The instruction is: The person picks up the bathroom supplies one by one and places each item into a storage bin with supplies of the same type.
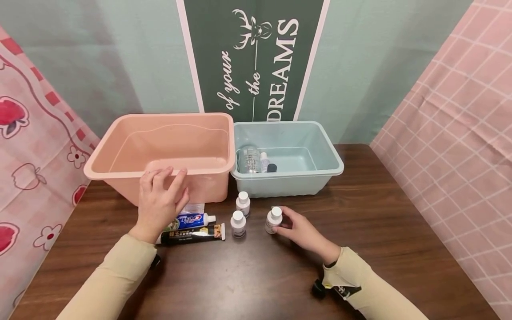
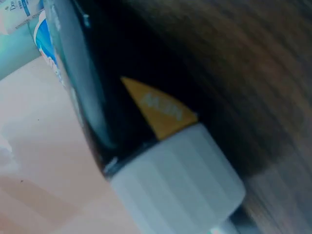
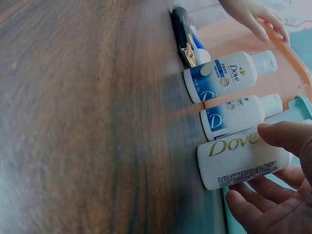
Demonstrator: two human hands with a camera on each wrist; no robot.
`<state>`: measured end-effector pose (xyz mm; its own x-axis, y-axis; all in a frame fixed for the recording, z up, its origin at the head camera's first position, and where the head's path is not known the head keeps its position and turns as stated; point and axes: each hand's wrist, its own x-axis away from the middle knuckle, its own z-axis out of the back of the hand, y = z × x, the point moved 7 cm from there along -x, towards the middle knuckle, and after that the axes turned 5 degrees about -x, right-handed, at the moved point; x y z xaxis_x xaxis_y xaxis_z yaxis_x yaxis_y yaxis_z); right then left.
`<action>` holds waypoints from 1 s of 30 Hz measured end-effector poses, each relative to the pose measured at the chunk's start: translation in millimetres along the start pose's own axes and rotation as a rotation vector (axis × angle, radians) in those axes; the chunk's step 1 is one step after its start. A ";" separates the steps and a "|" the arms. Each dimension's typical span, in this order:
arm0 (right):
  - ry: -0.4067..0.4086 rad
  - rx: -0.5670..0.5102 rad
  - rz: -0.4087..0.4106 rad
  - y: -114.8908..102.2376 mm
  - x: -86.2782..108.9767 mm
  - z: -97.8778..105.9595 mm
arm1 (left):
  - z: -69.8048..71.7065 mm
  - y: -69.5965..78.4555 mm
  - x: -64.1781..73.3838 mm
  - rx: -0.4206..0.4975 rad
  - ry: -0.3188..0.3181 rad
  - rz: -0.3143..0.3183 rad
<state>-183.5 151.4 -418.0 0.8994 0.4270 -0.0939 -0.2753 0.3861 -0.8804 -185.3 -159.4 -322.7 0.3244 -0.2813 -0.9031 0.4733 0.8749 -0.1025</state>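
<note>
My right hand [image 1: 304,231] holds a small white Dove bottle [image 1: 274,222] between thumb and fingers, upright at the tabletop. In the right wrist view its gold lettering and a patterned black strip show. Two more white Dove bottles, one nearer [image 1: 238,226] and one farther back [image 1: 242,204], stand to its left with blue lower labels. My left hand [image 1: 160,195] rests at the front rim of the pink bin [image 1: 200,186], fingers loosely bent over the edge. Below that hand lie a blue toothpaste tube [image 1: 192,221] and a black toothpaste tube [image 1: 194,234], the latter close up in the left wrist view.
A light blue bin [image 1: 288,184] stands right of the pink one, with a clear bottle [image 1: 250,160] and small bottles inside. Both bins sit at the back of the dark wooden table [image 1: 240,284]. Cloths hang behind and on both sides.
</note>
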 end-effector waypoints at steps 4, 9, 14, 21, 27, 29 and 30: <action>-0.005 -0.070 0.004 0.1 -1.6 -2.3 | -1.0 -0.8 1.2 0.014 -0.016 0.036; -0.006 -0.087 -0.019 -0.2 -2.6 -3.0 | -0.2 0.5 2.9 0.022 -0.036 0.071; 0.001 -0.103 -0.040 0.6 -2.8 -2.6 | 0.8 4.4 3.7 -0.030 -0.090 0.120; 0.007 -0.151 -0.061 1.0 -3.9 -3.7 | 2.4 9.4 4.2 -0.050 -0.160 0.177; 0.021 -0.161 -0.070 3.2 -3.3 -4.0 | 0.8 11.6 4.9 -0.040 -0.184 0.190; 0.021 -0.159 -0.070 4.6 -3.0 -4.5 | 0.4 12.2 5.2 -0.038 -0.187 0.191; 0.019 -0.155 -0.067 5.1 -2.9 -4.8 | 0.2 12.4 5.3 -0.037 -0.188 0.192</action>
<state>-185.9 148.2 -424.5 0.9208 0.3880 -0.0397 -0.1597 0.2822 -0.9460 -177.6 -150.1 -328.7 0.5533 -0.1739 -0.8146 0.3593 0.9321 0.0450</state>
